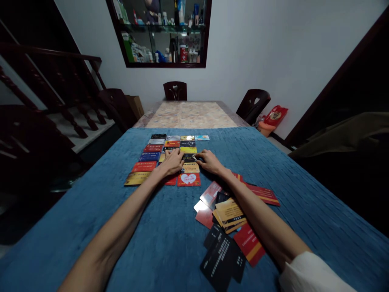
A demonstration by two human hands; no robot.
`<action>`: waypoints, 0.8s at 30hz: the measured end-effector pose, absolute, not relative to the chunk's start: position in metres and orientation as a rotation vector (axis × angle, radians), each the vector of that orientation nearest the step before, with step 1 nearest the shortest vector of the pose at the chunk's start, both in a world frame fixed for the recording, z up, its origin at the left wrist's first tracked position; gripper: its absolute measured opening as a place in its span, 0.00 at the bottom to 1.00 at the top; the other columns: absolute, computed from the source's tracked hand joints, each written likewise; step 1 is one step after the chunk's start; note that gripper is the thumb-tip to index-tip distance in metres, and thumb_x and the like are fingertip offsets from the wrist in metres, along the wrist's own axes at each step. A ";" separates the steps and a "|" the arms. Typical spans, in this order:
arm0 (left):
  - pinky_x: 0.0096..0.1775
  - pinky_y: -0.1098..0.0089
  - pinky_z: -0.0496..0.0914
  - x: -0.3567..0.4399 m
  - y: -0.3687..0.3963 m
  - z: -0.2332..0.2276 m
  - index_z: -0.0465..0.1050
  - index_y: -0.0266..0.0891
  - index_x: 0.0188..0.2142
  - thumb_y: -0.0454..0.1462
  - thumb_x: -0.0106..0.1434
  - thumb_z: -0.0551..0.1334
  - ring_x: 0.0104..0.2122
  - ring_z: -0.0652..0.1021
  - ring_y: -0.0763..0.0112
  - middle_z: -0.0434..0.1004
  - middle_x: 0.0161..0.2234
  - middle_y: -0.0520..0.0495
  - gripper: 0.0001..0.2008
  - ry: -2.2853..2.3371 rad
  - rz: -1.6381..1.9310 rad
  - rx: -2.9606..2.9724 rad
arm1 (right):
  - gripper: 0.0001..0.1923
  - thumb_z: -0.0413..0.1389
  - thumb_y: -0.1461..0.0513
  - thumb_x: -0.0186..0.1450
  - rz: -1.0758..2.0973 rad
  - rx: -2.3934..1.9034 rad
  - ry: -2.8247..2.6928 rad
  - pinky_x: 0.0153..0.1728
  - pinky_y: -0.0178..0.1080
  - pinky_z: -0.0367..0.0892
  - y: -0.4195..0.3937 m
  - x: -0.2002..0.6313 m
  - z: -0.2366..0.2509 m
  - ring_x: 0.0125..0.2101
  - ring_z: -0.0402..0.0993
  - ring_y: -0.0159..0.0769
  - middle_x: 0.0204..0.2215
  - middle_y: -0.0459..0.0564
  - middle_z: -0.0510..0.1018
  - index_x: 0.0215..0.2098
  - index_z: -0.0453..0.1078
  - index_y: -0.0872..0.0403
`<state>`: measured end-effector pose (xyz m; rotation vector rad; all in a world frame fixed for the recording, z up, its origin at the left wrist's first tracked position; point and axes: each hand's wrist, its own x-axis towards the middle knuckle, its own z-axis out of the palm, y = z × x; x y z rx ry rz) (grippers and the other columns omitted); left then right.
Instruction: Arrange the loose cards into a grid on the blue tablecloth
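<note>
Cards lie in several rows and columns on a blue cloth. My right hand is at the right end of a black card, its fingertips closed on that edge. On the card's left side, my left hand rests over the middle column, fingers stretched forward and partly covering cards there. A yellow card lies just beyond the black one. Nearer to me are a tan card and a red card with a white heart. The undersides of both hands are hidden.
Loose cards lie under and beside my right forearm, including gold cards, black cards and a red card. A light blue card ends the far row. Dark chairs stand around the table.
</note>
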<state>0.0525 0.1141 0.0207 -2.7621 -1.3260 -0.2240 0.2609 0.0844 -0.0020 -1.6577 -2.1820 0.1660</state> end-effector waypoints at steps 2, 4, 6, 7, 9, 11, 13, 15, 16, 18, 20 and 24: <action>0.49 0.52 0.60 0.053 0.113 0.021 0.69 0.38 0.46 0.36 0.67 0.52 0.48 0.70 0.55 0.68 0.45 0.39 0.11 -1.301 -0.232 -2.766 | 0.16 0.54 0.60 0.69 0.162 -1.661 -2.182 0.49 0.41 0.63 0.084 0.261 -0.002 0.47 0.69 0.42 0.49 0.56 0.75 0.53 0.74 0.51; 0.49 0.52 0.60 0.053 0.113 0.021 0.72 0.38 0.44 0.36 0.68 0.52 0.49 0.69 0.54 0.68 0.45 0.39 0.11 -1.280 -0.252 -2.777 | 0.16 0.54 0.60 0.69 0.159 -1.662 -2.183 0.49 0.41 0.63 0.084 0.261 -0.001 0.47 0.69 0.42 0.49 0.56 0.75 0.53 0.74 0.51; 0.49 0.51 0.59 0.053 0.114 0.020 0.73 0.39 0.42 0.36 0.68 0.52 0.49 0.69 0.53 0.69 0.45 0.39 0.12 -1.260 -0.298 -2.798 | 0.16 0.54 0.60 0.69 0.156 -1.661 -2.184 0.49 0.41 0.63 0.084 0.260 -0.001 0.47 0.69 0.42 0.49 0.56 0.75 0.53 0.74 0.51; 0.49 0.51 0.59 0.054 0.114 0.019 0.74 0.39 0.41 0.35 0.67 0.52 0.49 0.68 0.53 0.69 0.45 0.39 0.12 -1.254 -0.324 -2.809 | 0.16 0.54 0.60 0.69 0.155 -1.660 -2.185 0.49 0.41 0.63 0.084 0.260 -0.001 0.47 0.69 0.42 0.49 0.56 0.75 0.53 0.74 0.51; 0.49 0.50 0.59 0.054 0.116 0.017 0.75 0.40 0.41 0.35 0.67 0.52 0.48 0.68 0.53 0.69 0.44 0.39 0.12 -1.250 -0.370 -2.824 | 0.16 0.54 0.60 0.68 0.152 -1.658 -2.185 0.49 0.42 0.63 0.084 0.260 -0.001 0.47 0.69 0.42 0.49 0.56 0.75 0.53 0.74 0.51; 0.49 0.50 0.59 0.054 0.117 0.015 0.76 0.40 0.42 0.35 0.67 0.53 0.48 0.68 0.53 0.70 0.44 0.39 0.12 -1.250 -0.396 -2.828 | 0.16 0.54 0.60 0.68 0.151 -1.657 -2.186 0.49 0.42 0.64 0.084 0.260 0.000 0.47 0.69 0.43 0.49 0.56 0.75 0.53 0.75 0.51; 0.49 0.50 0.59 0.054 0.118 0.014 0.76 0.40 0.42 0.34 0.67 0.52 0.48 0.68 0.53 0.70 0.44 0.39 0.13 -1.246 -0.396 -2.818 | 0.16 0.54 0.60 0.68 0.152 -1.659 -2.187 0.49 0.42 0.64 0.083 0.259 0.001 0.47 0.70 0.42 0.49 0.56 0.75 0.52 0.75 0.51; 0.49 0.51 0.60 0.054 0.118 0.013 0.76 0.39 0.43 0.34 0.67 0.52 0.48 0.68 0.53 0.70 0.45 0.38 0.14 -1.240 -0.375 -2.802 | 0.16 0.54 0.60 0.68 0.154 -1.663 -2.187 0.49 0.42 0.64 0.083 0.259 0.002 0.47 0.70 0.42 0.49 0.56 0.76 0.52 0.75 0.51; 0.49 0.51 0.60 0.054 0.118 0.013 0.75 0.39 0.43 0.34 0.67 0.51 0.48 0.68 0.53 0.70 0.45 0.38 0.14 -1.240 -0.367 -2.798 | 0.16 0.54 0.60 0.68 0.155 -1.665 -2.187 0.48 0.41 0.64 0.083 0.258 0.003 0.47 0.70 0.42 0.48 0.56 0.76 0.52 0.75 0.52; 0.49 0.50 0.60 0.054 0.118 0.013 0.75 0.39 0.43 0.34 0.67 0.52 0.48 0.68 0.52 0.70 0.45 0.38 0.13 -1.244 -0.370 -2.801 | 0.15 0.55 0.61 0.68 0.159 -1.664 -2.188 0.48 0.40 0.64 0.082 0.258 0.006 0.46 0.71 0.41 0.47 0.56 0.77 0.51 0.76 0.53; 0.49 0.49 0.60 0.054 0.118 0.013 0.75 0.39 0.43 0.34 0.67 0.52 0.48 0.68 0.52 0.70 0.44 0.38 0.13 -1.250 -0.388 -2.813 | 0.15 0.54 0.61 0.68 0.158 -1.659 -2.189 0.47 0.39 0.64 0.081 0.259 0.011 0.45 0.72 0.40 0.46 0.56 0.77 0.51 0.76 0.53; 0.49 0.49 0.60 0.054 0.117 0.015 0.74 0.40 0.44 0.34 0.67 0.52 0.47 0.68 0.52 0.70 0.45 0.38 0.13 -1.242 -0.375 -2.818 | 0.16 0.54 0.62 0.67 0.137 -1.621 -2.167 0.46 0.38 0.64 0.080 0.263 0.024 0.44 0.72 0.40 0.45 0.55 0.78 0.51 0.76 0.54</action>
